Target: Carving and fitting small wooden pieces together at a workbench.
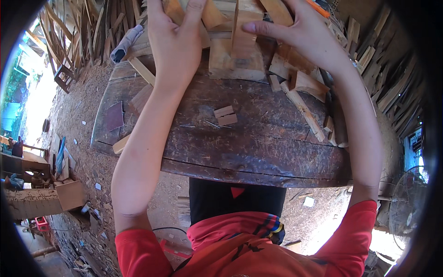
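A person in a red shirt (240, 251) works with both hands at the far side of a scarred bench (258, 143). The wood block (244, 44) stands between the hands at the top of the view, the right hand's (302, 34) thumb against it; that hand's fingers run out of view, so their grip cannot be told. The left hand (174, 37) is beside more wood, thumb raised, its other fingers cut off or hidden and their state unclear.

Offcuts (309, 86) crowd the bench beside the right forearm, a long stick (303, 109) slanting among them. Two small blocks (227, 120) lie mid-bench; a dark red sheet (115, 116) lies left of the left forearm, which hides part of the top. Beyond are a grey cloth (126, 44), stacked timber (390, 76) and a fan (408, 207).
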Available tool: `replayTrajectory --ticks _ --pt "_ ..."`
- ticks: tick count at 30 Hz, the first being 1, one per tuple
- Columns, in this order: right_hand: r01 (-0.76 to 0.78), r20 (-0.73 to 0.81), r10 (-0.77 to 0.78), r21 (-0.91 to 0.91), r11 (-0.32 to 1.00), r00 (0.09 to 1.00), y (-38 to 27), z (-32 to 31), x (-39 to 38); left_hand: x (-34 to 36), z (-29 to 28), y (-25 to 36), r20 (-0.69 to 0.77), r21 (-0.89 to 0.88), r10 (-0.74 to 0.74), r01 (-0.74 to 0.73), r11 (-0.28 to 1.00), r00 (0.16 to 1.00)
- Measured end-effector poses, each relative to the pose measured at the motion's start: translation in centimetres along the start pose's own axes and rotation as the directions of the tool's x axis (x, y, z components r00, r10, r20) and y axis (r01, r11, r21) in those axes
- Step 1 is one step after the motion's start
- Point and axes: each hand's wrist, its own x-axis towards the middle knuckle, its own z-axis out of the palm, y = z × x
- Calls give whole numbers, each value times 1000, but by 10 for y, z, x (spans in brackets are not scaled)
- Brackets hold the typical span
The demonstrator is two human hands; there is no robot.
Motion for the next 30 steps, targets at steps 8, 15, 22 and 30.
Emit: replayTrajectory --ticks 8,15,22,30 --pt "-68 78 65 36 997 995 2 -9 -7 4 -18 34 322 -260 -123 213 942 939" --pt "-105 41 103 66 992 994 -5 -21 -10 3 -1 13 52 41 -122 120 992 991" --pt "-380 112 370 82 921 922 -62 -61 -3 15 -8 4 -46 -93 16 -20 995 999" --pt "-119 25 135 -328 937 991 -3 -65 -14 16 -28 -5 138 435 -77 10 901 987"
